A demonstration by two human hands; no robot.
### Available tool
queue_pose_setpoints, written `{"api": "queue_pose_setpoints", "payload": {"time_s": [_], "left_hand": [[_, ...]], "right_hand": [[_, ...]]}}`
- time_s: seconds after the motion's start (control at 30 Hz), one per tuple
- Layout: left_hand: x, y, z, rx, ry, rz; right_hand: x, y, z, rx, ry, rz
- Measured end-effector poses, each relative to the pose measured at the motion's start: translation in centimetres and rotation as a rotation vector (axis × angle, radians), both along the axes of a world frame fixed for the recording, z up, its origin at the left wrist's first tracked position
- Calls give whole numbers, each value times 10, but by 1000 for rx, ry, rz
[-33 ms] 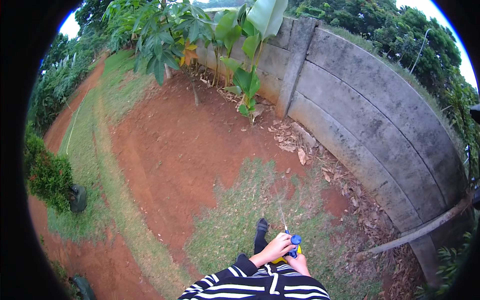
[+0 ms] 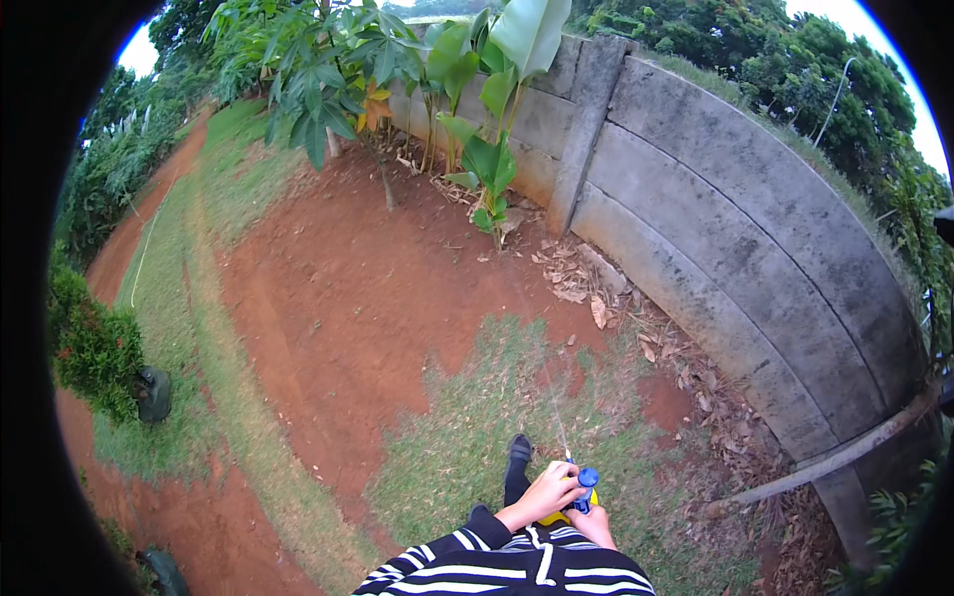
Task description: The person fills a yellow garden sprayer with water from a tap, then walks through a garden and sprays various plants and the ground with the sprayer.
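In front of my waist I hold a pump sprayer with a blue top (image 2: 588, 478) and a yellow bottle (image 2: 556, 518), partly hidden by my hands. My left hand (image 2: 548, 496) closes its fingers around the sprayer's head, beside the round blue knob. The right hand (image 2: 595, 525) grips the sprayer from the right, just below that knob; some of its fingers are hidden. From the nozzle (image 2: 568, 458) a thin pale jet of liquid goes forward over the grass (image 2: 477, 397), towards a broad-leaved plant (image 2: 491, 179) at the wall.
A grey concrete panel wall (image 2: 715, 219) curves along the right, with dry leaves (image 2: 571, 278) at its foot. A pole (image 2: 825, 467) leans against it. Red bare soil (image 2: 338, 308) spreads ahead. A potted bush (image 2: 104, 348) stands at the left. My shod foot (image 2: 519, 452) is beside the sprayer.
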State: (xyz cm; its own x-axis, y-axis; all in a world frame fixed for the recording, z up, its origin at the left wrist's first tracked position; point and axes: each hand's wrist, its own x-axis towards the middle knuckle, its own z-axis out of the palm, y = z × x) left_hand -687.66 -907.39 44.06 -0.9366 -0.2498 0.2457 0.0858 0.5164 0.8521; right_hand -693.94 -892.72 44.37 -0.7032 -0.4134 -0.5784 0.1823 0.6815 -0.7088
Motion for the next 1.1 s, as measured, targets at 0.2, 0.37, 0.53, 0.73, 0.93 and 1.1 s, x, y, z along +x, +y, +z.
{"api": "queue_pose_setpoints", "payload": {"time_s": [0.2, 0.37, 0.53, 0.73, 0.93, 1.1], "left_hand": [[6, 18, -12, -56, -217, 113], [-1, 22, -31, 22, -202, 21], [-16, 16, -34, 198, -132, -90], [-25, 4, -24, 476, -305, -194], [-36, -2, -30, 348, -422, -202], [-33, 2, -32, 329, -434, -189]], "right_hand": [[-2, 6, -6, 113, -50, -18], [-6, 11, -8, 73, -52, -24], [-13, 12, -8, 85, 17, 29], [-23, 3, -2, 67, 66, 45], [-26, -5, 6, 25, 11, -39], [-24, -3, -1, 95, 12, -9]]}}
